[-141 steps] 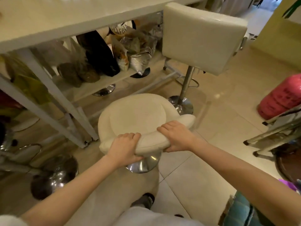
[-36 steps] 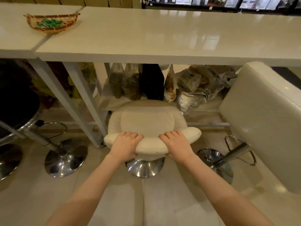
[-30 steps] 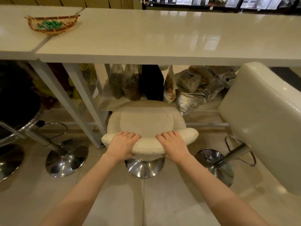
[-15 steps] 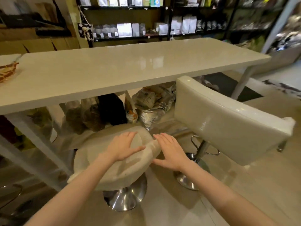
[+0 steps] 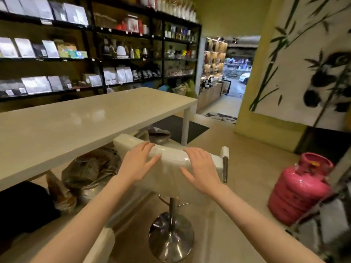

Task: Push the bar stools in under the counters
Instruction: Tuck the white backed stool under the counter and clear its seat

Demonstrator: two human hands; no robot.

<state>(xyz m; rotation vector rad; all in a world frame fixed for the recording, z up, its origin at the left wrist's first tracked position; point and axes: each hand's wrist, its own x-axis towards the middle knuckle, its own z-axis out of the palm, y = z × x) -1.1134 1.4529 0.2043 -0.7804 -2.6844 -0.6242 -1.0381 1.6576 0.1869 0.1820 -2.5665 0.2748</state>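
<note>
A white bar stool with a square backrest (image 5: 171, 157) and a chrome base (image 5: 171, 239) stands beside the white counter (image 5: 76, 120), its backrest's left end under the counter's edge. My left hand (image 5: 138, 162) and my right hand (image 5: 202, 168) are both spread flat against the back of the backrest, fingers apart and reaching its top edge, gripping nothing. The pale rim of the round stool (image 5: 100, 245) shows at the bottom, left of the chrome base.
A pink gas cylinder (image 5: 298, 190) stands on the floor to the right, with a metal frame (image 5: 322, 207) in front of it. Bags (image 5: 89, 173) fill the shelf under the counter. A dark mat (image 5: 176, 128) lies beyond the counter leg.
Both hands let go of the round stool and moved right onto the square-backed stool's backrest. The view swung up and to the right.
</note>
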